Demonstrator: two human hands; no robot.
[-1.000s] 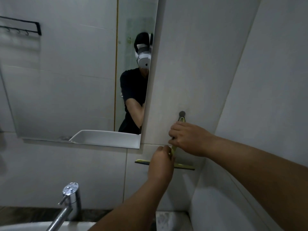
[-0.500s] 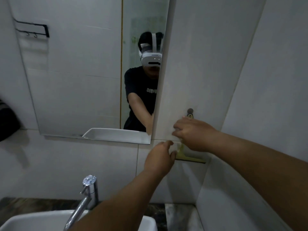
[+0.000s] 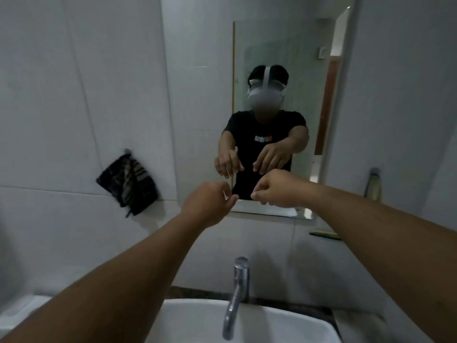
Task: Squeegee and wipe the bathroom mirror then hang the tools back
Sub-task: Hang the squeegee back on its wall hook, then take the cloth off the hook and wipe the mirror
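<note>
We read both tools as hung: squeegee (image 3: 373, 186) on its hook at right of frame, cloth (image 3: 128, 181) on the wall at left; left hand (image 3: 210, 201) and right hand (image 3: 274, 189) loosely curled, holding nothing, before the mirror (image 3: 284, 70); next, just withdraw.

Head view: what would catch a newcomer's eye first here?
Two bare hands, left hand and right hand, meet empty in front of the mirror, low at its bottom edge. A dark cloth hangs on the wall left of it, the yellow-green squeegee on a hook to the right.
</note>
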